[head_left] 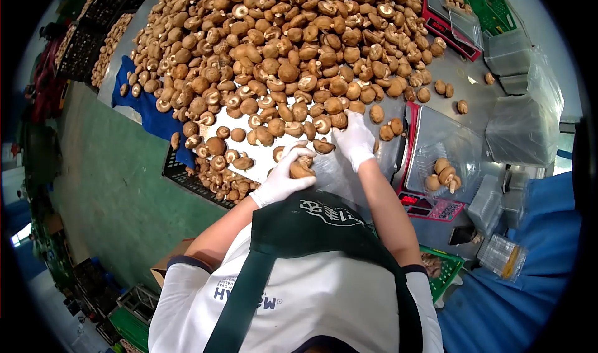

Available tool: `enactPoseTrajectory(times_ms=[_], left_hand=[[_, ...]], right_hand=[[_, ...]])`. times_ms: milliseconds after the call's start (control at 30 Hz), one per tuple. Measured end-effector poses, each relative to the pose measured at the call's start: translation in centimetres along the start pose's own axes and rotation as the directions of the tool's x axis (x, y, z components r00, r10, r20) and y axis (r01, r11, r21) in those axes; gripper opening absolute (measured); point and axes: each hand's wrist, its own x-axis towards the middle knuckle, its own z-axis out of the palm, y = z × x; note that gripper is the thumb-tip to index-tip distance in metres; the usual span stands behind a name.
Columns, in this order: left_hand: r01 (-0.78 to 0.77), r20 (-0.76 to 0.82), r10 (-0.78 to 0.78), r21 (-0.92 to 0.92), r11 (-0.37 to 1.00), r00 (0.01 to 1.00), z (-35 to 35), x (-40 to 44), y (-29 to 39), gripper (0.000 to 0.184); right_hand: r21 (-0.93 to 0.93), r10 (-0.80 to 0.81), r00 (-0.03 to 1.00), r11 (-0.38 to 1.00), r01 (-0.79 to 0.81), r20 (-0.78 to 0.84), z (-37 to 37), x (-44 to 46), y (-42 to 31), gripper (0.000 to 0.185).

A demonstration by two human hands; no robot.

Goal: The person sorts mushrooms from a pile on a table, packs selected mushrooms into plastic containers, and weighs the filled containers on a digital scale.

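A big heap of brown mushrooms point(268, 48) covers the steel table, thinning out toward me over a white surface point(240, 146). My left hand point(283, 177), in a white glove, is curled around a few mushrooms point(303, 168) near the apron. To its right, my right hand point(355, 138), also gloved, reaches to the near edge of the heap with its fingertips at a mushroom point(339, 120). The fingers of that hand are partly hidden, and whether it grips the mushroom is unclear.
A red scale point(430, 207) at the right bears a clear tray with several mushrooms point(445, 176). Behind it stand another scale point(439, 23) and stacked clear trays point(520, 129). A black crate point(180, 177) with mushrooms and a blue cloth point(146, 113) are at the left.
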Motion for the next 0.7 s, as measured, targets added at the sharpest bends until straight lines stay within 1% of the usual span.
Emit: enactPoseTrajectory(times_ms=[33,67,133,167,200,233,267,300,333,367,400,433,500,533,567,600,633,667,700], left_hand=[[0.025,0.024,-0.026,0.021,0.999,0.999,-0.2,-0.1,1.0,0.055],[0.048,0.046,-0.050,0.041,0.998,0.998,-0.4,0.0,1.6,0.057],[0.048,0.032,-0.049,0.018,0.999,0.998,-0.7,0.0,2.0,0.059],[0.047,0.023,-0.047,0.005,0.999,0.999,-0.8,0.0,2.1,0.060],[0.011,0.001,-0.011,-0.023,1.000,1.000,-0.8,0.0,1.4,0.060],[-0.025,-0.020,0.024,-0.048,0.999,1.000,-0.9,0.0,0.1,0.061],[-0.058,-0.039,0.055,-0.071,0.996,0.998,-0.9,-0.1,-1.0,0.061],[-0.010,-0.016,0.007,-0.173,0.985,1.000,-1.0,-0.1,-1.5,0.061],[0.022,0.025,-0.016,-0.296,0.955,1.000,-1.1,0.1,-1.5,0.063],[0.111,0.067,-0.089,-0.494,0.862,0.994,-0.9,0.1,-1.5,0.070],[0.197,0.124,-0.153,-0.662,0.724,0.980,-0.6,0.3,-1.1,0.076],[0.187,0.139,-0.126,-0.690,0.699,0.982,-0.5,0.3,-0.6,0.081],[0.171,0.167,-0.068,-0.742,0.648,0.984,-0.5,0.7,0.9,0.090],[0.185,0.197,-0.049,-0.765,0.617,0.979,-0.5,0.9,1.4,0.093],[0.201,0.227,-0.030,-0.786,0.585,0.973,-0.4,1.1,1.8,0.095],[0.218,0.255,-0.010,-0.805,0.552,0.967,-0.3,1.2,2.3,0.098],[0.268,0.299,-0.013,-0.833,0.485,0.954,-0.2,1.2,3.1,0.102],[0.272,0.304,-0.010,-0.836,0.477,0.953,-0.1,1.2,3.2,0.103],[0.275,0.308,-0.007,-0.840,0.468,0.952,0.1,1.2,3.3,0.105]], right_hand=[[-0.066,0.020,1.000,0.998,-0.019,0.014,0.9,0.7,-0.2,0.051],[-0.048,0.005,0.998,0.999,-0.003,0.055,1.2,1.0,0.1,0.052],[-0.015,-0.023,0.990,1.000,0.025,0.141,0.9,1.2,-0.1,0.056],[0.073,-0.014,0.973,0.997,-0.003,0.232,0.3,1.0,0.1,0.054],[0.377,-0.083,0.960,0.926,-0.024,0.266,0.2,0.7,0.7,0.052],[0.643,-0.158,0.947,0.763,-0.063,0.280,0.3,0.1,1.5,0.049],[0.844,-0.230,0.934,0.523,-0.117,0.272,0.6,-0.7,2.2,0.047],[0.895,-0.225,0.911,0.369,-0.249,0.346,-0.8,-1.8,1.6,0.042],[0.921,-0.251,0.899,0.253,-0.297,0.359,-1.1,-2.7,1.8,0.042],[0.931,-0.276,0.889,0.132,-0.341,0.365,-1.4,-3.6,2.0,0.042],[0.924,-0.303,0.880,0.009,-0.382,0.366,-1.5,-4.3,2.4,0.043],[0.924,-0.369,0.862,-0.022,-0.382,0.348,-1.2,-4.7,3.2,0.044],[0.922,-0.351,0.868,-0.031,-0.386,0.352,-1.3,-5.7,3.6,0.045],[0.921,-0.341,0.871,-0.036,-0.388,0.354,-2.3,-6.3,3.0,0.046],[0.928,-0.290,0.895,-0.055,-0.368,0.338,-3.1,-7.1,2.1,0.047],[0.933,-0.294,0.896,-0.037,-0.358,0.333,-3.4,-7.6,2.1,0.047],[0.937,-0.300,0.896,-0.017,-0.349,0.328,-3.4,-8.0,2.3,0.048],[0.940,-0.306,0.895,0.002,-0.341,0.325,-3.6,-8.4,2.2,0.048],[0.935,-0.267,0.905,-0.035,-0.352,0.330,-4.3,-8.8,1.5,0.049]])
